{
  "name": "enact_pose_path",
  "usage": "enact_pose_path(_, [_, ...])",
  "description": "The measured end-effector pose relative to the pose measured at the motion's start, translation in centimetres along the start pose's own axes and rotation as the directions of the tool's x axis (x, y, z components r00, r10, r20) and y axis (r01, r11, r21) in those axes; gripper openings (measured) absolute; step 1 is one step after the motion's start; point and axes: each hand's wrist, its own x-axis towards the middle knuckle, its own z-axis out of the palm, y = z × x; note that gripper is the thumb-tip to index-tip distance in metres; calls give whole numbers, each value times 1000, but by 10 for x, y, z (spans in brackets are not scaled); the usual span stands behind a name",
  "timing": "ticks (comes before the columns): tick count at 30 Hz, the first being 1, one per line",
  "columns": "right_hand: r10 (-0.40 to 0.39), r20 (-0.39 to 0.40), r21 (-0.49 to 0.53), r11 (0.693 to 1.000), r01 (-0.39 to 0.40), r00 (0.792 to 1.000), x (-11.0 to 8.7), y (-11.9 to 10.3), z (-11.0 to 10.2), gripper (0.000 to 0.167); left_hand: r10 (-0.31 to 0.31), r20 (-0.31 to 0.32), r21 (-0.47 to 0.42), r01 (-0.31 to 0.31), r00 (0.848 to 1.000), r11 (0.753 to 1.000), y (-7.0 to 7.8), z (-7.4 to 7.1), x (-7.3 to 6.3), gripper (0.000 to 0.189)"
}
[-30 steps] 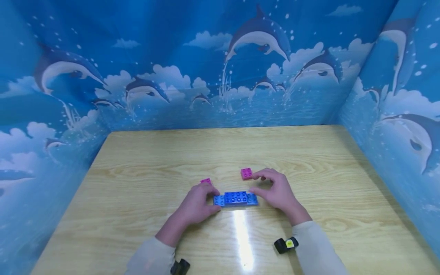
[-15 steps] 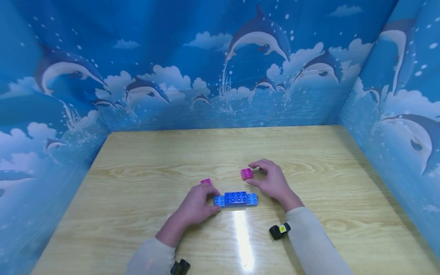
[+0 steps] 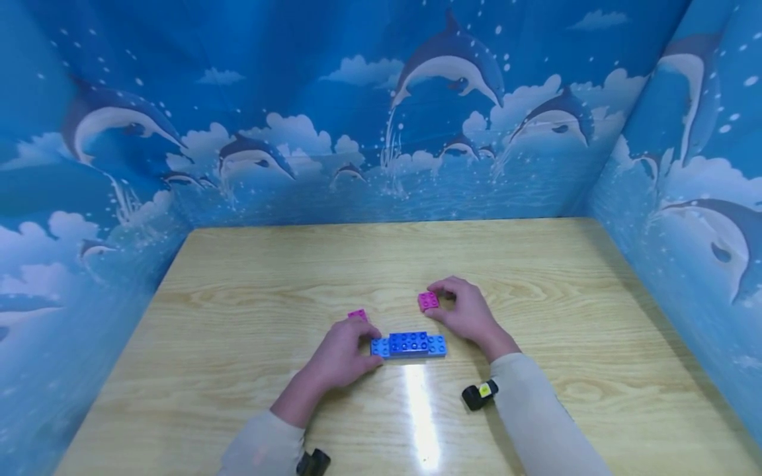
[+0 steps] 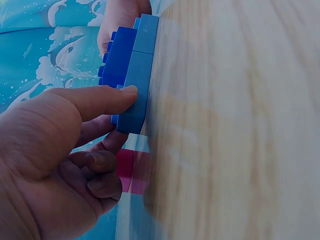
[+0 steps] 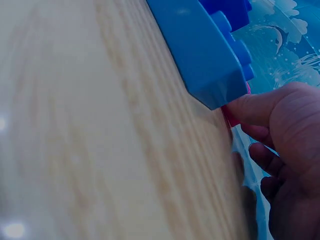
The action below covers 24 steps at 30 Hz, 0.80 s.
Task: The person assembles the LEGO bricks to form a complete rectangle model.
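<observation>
A dark blue toy building brick (image 3: 408,343) sits centred on top of lighter blue bricks (image 3: 437,346), whose studded ends stick out on both sides. My left hand (image 3: 340,354) pinches the left end of this row, thumb on the near side and a finger on the far side. In the left wrist view a seam divides the lighter blue bricks (image 4: 137,75). Behind the row, my right hand (image 3: 468,317) holds a pink square brick (image 3: 428,301) between thumb and index finger. The right wrist view shows that pink brick mostly hidden behind the blue end (image 5: 220,85).
A second pink brick (image 3: 357,314) lies just beyond the left hand, partly covered by it. All stand on a wood-grain table (image 3: 268,264), with a dolphin-print curtain (image 3: 333,132) along its back and sides. Each wrist wears a black camera (image 3: 478,395).
My right hand has left the right end of the blue row, moved back and left, and closed its thumb and index finger on the pink brick. The left hand stays in place.
</observation>
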Motion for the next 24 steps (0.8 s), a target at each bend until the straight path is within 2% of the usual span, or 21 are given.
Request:
enact_pose_path(9, [72, -4, 32, 997, -72, 997, -6, -2, -5, 40, 24, -16, -3, -24, 1000, 1000, -1, 1, 0, 39])
enact_pose_path(15, [74, -21, 29, 997, -73, 997, -12, -7, -10, 37, 54, -33, 2, -54, 998, 999, -2, 0, 0, 37])
enact_pose_path(24, [74, -13, 60, 995, -73, 997, -28, -15, -19, 34, 26, -22, 7, -26, 999, 1000, -1, 0, 2, 39])
